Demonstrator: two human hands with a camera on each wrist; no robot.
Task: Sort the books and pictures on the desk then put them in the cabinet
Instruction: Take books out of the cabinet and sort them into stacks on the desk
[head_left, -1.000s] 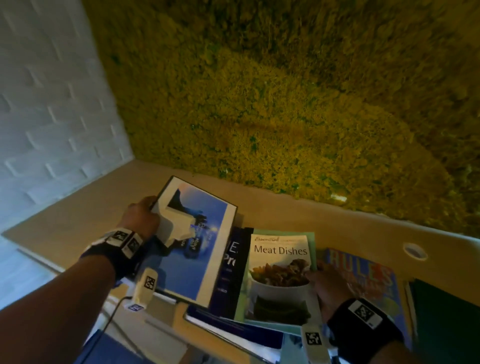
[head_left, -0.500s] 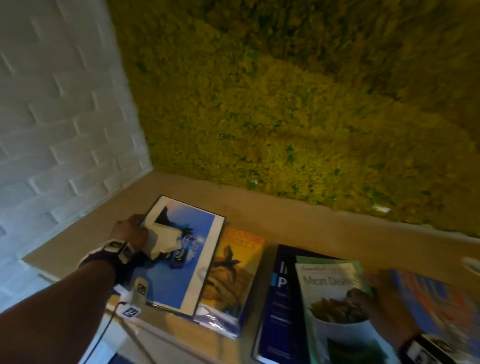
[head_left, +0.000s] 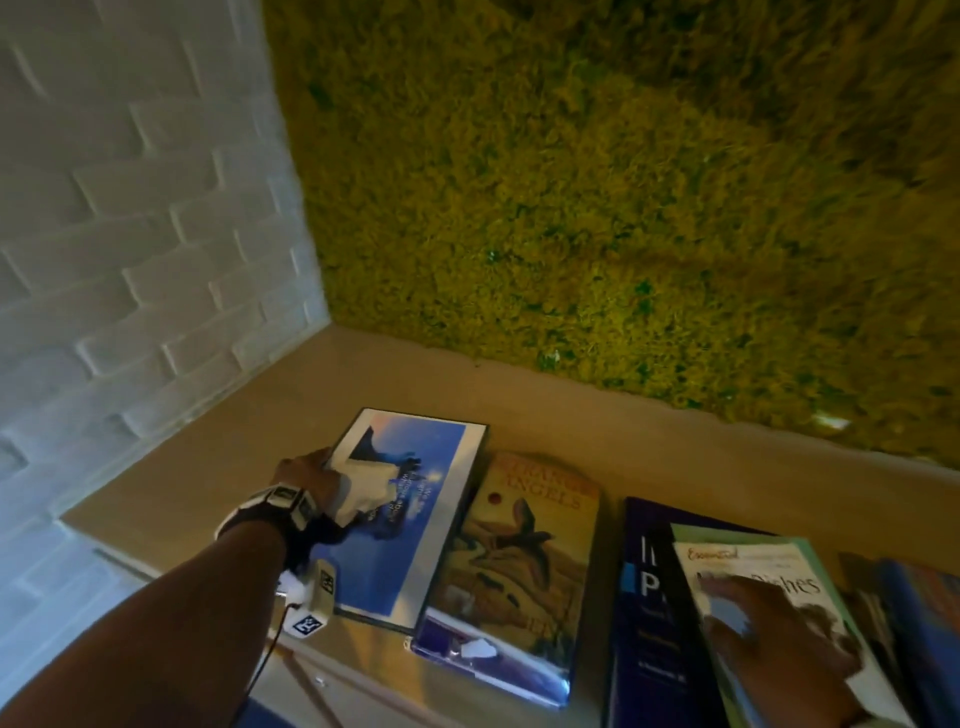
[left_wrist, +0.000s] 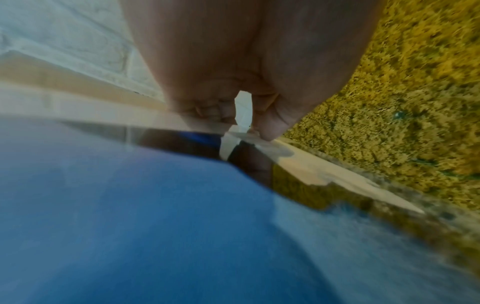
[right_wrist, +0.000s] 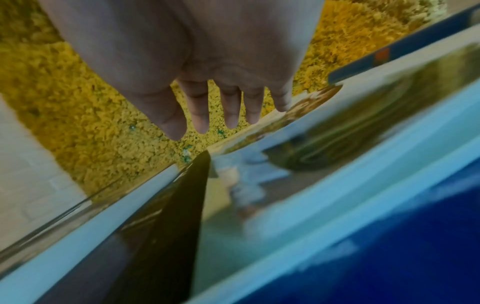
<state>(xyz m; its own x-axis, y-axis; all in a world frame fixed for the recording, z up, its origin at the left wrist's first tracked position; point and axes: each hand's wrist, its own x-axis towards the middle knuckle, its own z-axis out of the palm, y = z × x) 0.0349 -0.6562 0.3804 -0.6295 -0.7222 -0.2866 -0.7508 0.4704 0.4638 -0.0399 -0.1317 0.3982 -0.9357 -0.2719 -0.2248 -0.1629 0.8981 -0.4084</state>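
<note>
- Nearest, at the lower right of the head view, the right hand (head_left: 769, 634) lies flat on the green-edged cookbook (head_left: 810, 587), fingers straight and spread, gripping nothing; the right wrist view shows them extended over the glossy cover.
- That cookbook sits on top of a dark navy book (head_left: 644, 613), and more books (head_left: 914, 608) lie just beside it at the right edge, too blurred to read.
- To the left, apart from that stack, an orange-and-yellow book with a bird on the cover (head_left: 519, 561) lies flat on the desk (head_left: 649, 452).
- Overlapping that book's left edge is the framed blue picture (head_left: 415, 514); the left hand (head_left: 306, 475) grips its left edge, fingers curled round the frame, thumb pinching the rim in the left wrist view.
- Beyond the desk, a yellow-green moss wall (head_left: 597, 197) meets a white brick wall (head_left: 130, 218) in the corner.
</note>
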